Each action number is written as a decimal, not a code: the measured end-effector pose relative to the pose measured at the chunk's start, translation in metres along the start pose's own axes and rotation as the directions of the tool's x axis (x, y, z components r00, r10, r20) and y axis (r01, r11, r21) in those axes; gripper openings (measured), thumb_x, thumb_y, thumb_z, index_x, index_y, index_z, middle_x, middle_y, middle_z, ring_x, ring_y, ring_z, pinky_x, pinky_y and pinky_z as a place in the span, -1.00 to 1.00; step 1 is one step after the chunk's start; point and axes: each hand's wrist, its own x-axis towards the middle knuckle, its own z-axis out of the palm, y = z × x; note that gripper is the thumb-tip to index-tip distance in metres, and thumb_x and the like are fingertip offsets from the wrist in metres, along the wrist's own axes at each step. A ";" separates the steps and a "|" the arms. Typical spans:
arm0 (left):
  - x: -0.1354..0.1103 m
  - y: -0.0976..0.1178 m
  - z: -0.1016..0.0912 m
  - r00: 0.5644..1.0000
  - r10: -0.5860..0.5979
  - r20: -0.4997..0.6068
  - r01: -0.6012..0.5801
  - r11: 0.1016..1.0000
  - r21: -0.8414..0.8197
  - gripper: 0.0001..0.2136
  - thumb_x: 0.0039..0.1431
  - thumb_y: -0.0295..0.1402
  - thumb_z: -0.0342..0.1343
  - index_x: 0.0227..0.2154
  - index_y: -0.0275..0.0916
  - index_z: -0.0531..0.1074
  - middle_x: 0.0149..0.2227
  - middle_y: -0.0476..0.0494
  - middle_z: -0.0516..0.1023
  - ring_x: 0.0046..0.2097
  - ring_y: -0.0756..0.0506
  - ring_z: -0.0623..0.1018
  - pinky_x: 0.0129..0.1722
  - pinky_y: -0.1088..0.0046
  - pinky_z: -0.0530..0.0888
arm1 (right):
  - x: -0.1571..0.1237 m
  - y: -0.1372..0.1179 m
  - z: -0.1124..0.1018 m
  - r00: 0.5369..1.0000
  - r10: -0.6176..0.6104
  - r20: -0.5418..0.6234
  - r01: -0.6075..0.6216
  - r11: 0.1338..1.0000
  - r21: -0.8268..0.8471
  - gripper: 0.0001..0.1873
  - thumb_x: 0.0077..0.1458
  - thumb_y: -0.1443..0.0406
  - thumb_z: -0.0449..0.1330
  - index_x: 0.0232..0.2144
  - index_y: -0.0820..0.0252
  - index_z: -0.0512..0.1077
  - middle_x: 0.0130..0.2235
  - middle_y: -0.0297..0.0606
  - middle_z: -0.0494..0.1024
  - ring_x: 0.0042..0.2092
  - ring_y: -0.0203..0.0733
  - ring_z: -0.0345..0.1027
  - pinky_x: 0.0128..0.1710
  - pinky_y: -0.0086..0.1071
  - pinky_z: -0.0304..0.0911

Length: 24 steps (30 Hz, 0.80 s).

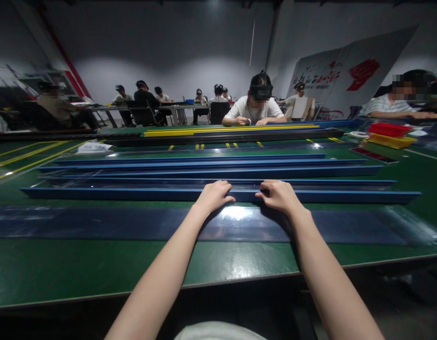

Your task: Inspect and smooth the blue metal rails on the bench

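Note:
Both my hands are at a long blue plastic strip (108, 193) lying crosswise on the green table. My left hand (214, 194) has its fingers curled over the strip's top edge, the thumb on the near side. A short way to the right, my right hand (278, 192) is closed on the same strip, its fingertips partly hidden. Just behind lie more blue strips (310, 171), roughly parallel. Between my forearms and the table, a wide clear plastic sheet (133, 224) lies flat in front of the held strip.
The green table (98, 269) has its near edge before me. Yellow strips (239, 131) and black strips (218, 139) lie farther back. Right stand a red tray (388, 129) and a yellow tray (391, 140), near a dark flat phone-like object (373, 155). A co-worker (256, 106) sits opposite.

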 end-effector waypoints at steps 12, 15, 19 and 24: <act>0.000 0.000 0.002 1.000 0.004 -0.019 -0.004 1.000 0.018 -0.78 0.09 -0.18 0.09 -0.34 -0.24 0.37 -0.20 -0.11 0.47 -0.11 -0.11 0.44 -0.23 0.47 0.37 | 0.001 0.001 0.003 1.000 -0.012 0.002 0.012 1.000 0.014 -0.78 0.00 0.17 0.06 -0.52 0.17 0.38 -0.41 -0.25 0.48 -0.36 -0.22 0.31 -0.45 -0.42 -0.07; 0.000 0.000 0.002 1.000 0.009 -0.027 -0.009 1.000 0.020 -0.78 0.09 -0.18 0.09 -0.34 -0.24 0.38 -0.20 -0.12 0.48 -0.11 -0.12 0.44 -0.23 0.46 0.38 | 0.000 0.000 0.002 1.000 -0.028 0.002 0.028 1.000 0.013 -0.79 0.02 0.18 0.05 -0.51 0.18 0.37 -0.40 -0.25 0.48 -0.33 -0.21 0.32 -0.44 -0.42 -0.05; 0.000 0.000 0.003 0.999 0.017 -0.037 -0.017 1.000 0.009 -0.79 0.09 -0.19 0.10 -0.33 -0.23 0.39 -0.19 -0.10 0.49 -0.11 -0.11 0.45 -0.23 0.46 0.39 | 0.001 -0.001 0.001 0.999 -0.039 0.018 0.039 0.999 0.002 -0.79 0.03 0.19 0.04 -0.50 0.17 0.36 -0.38 -0.25 0.49 -0.30 -0.20 0.33 -0.42 -0.42 -0.03; 0.000 -0.001 0.006 0.998 0.029 -0.049 -0.029 1.000 -0.009 -0.79 0.09 -0.20 0.09 -0.28 -0.20 0.41 -0.17 -0.07 0.50 -0.10 -0.09 0.46 -0.19 0.47 0.38 | 0.002 -0.003 0.001 0.998 -0.018 0.066 0.018 1.000 0.001 -0.78 0.05 0.18 0.03 -0.41 0.16 0.40 -0.30 -0.22 0.52 -0.23 -0.17 0.35 -0.39 -0.42 0.01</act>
